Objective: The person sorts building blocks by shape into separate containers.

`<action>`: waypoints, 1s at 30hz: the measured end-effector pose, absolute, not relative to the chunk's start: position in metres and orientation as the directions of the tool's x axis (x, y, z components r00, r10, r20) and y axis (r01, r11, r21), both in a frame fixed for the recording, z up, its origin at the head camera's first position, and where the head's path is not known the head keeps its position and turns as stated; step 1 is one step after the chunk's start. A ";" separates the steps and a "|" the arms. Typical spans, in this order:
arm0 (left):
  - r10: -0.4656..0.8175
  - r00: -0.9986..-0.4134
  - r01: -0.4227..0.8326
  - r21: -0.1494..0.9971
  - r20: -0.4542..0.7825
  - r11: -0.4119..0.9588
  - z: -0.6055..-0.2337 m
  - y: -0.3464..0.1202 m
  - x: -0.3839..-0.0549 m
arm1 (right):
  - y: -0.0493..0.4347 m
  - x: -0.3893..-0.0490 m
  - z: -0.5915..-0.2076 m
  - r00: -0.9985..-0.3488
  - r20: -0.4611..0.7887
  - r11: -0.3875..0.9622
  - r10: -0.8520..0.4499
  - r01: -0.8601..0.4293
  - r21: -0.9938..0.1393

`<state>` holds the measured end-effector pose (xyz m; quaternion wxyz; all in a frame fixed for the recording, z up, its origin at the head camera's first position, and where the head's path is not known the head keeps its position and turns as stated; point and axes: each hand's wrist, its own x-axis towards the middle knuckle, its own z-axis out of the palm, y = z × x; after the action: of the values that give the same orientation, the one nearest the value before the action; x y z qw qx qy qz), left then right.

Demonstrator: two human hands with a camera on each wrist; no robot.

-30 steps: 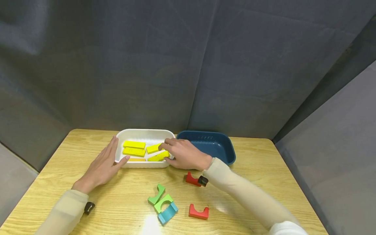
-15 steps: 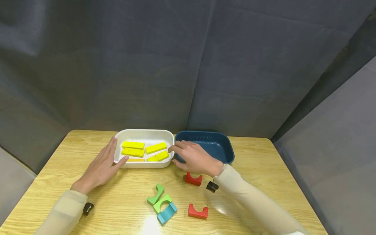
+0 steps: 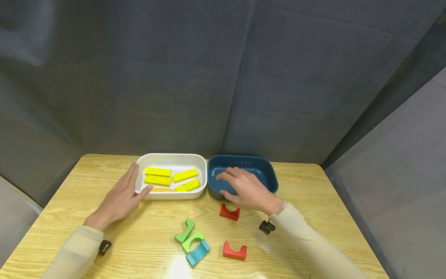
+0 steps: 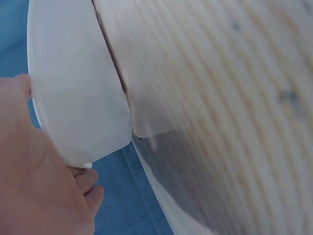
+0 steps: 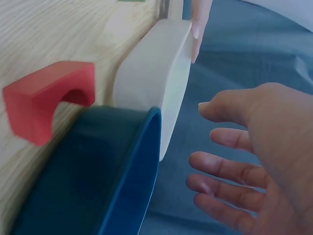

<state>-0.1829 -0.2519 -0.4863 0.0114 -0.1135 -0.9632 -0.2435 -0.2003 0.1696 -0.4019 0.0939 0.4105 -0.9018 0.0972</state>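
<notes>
My left hand rests with straight fingers on the left end of a white tray, its thumb over the near rim. In the left wrist view the fingers lie along the outside of that white tray. Several yellow blocks lie inside it. Over a dark blue tray hovers my right hand, fingers spread and loosely bent, holding nothing. The right wrist view shows this hand apart from the blue tray's wall, with a gap between thumb and fingers.
Just in front of the blue tray lies a red arch block; another red arch sits nearer. Two green arch blocks and a blue arch block touch in a cluster left of them. A grey curtain hangs behind the table.
My right hand has withdrawn from the right end of the white tray and moved right, over the blue tray. The yellow blocks stay in the white tray. My left hand has kept its place.
</notes>
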 end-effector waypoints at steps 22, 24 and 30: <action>0.209 -0.976 0.215 0.467 0.066 0.857 -0.481 -0.249 -0.183 | 0.250 -0.188 -0.429 -0.832 0.275 0.812 -0.482 -0.542 -0.217; 0.208 -0.976 0.214 0.468 0.065 0.857 -0.481 -0.249 -0.183 | 0.257 -0.187 -0.432 -0.847 0.271 0.826 -0.457 -0.517 -0.224; 0.209 -0.975 0.217 0.466 0.069 0.858 -0.483 -0.250 -0.183 | 0.276 -0.186 -0.441 -0.879 0.269 0.846 -0.394 -0.461 -0.267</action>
<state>-0.1834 -0.2499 -0.4827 0.0081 -0.1106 -0.9637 -0.2429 -0.1862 0.2755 -0.4410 0.1025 0.2236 -0.9553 0.1638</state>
